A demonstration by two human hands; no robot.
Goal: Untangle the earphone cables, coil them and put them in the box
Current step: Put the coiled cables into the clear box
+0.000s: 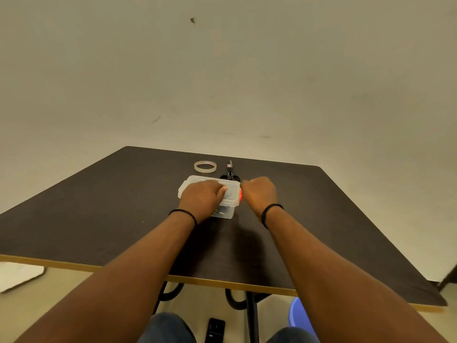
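A clear plastic box with its lid on stands in the middle of the dark table. Through its near wall I see small bits of earphone cable; the rest of it is hidden. My left hand lies on top of the lid, fingers curled over the box's left part, thumb across the lid. My right hand is at the box's right end, its fingers curled at the orange latch, which shows only as a sliver.
A roll of clear tape lies behind the box, and black scissors lie next to it on the right. A phone lies on the floor under the table, and a blue stool stands at the lower right.
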